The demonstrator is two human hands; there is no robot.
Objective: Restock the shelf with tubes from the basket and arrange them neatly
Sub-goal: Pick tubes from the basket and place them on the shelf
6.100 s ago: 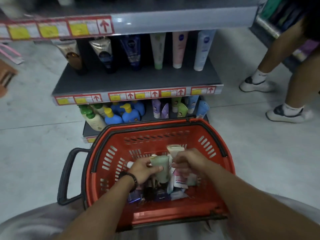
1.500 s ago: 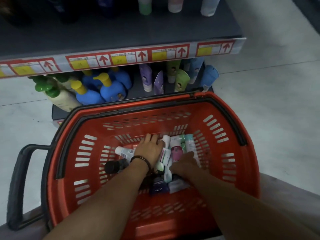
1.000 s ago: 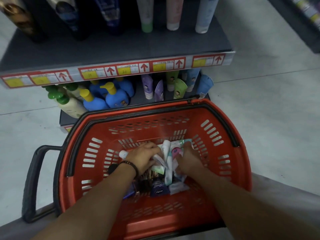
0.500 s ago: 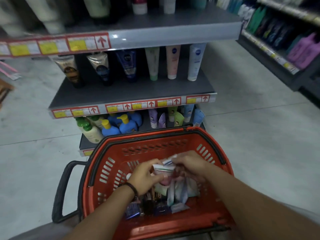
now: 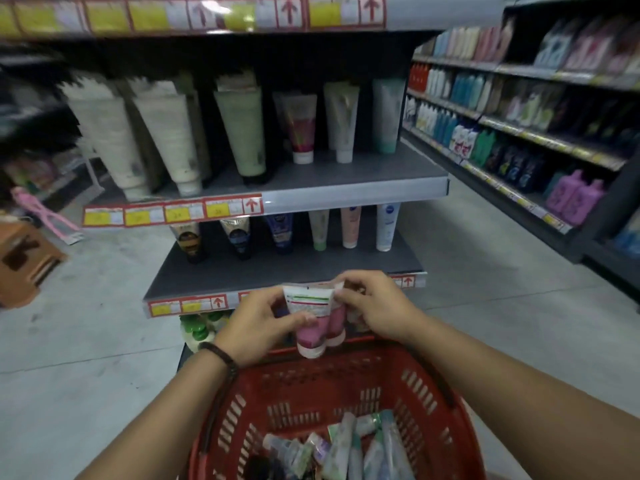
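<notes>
Above the red basket (image 5: 332, 386), before the grey shelf (image 5: 277, 268): two pink tubes (image 5: 320, 325), white caps down, held upright between both hands. Left hand (image 5: 254, 327), grip pinching the front tube's side; right hand (image 5: 375, 306), grip pinching the crimped top ends. Basket contents: assorted loose tubes (image 5: 346, 448), lying jumbled.

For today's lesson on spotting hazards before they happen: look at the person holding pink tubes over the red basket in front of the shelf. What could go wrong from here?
1. Both hands, left hand and right hand, pinch two pink plastic tubes with white caps together; one could slip and fall back into the red plastic basket.
2. The matching pink-and-white tube on the upper grey shelf stands close among its neighbours, so pushing new tubes in might topple them.
</notes>
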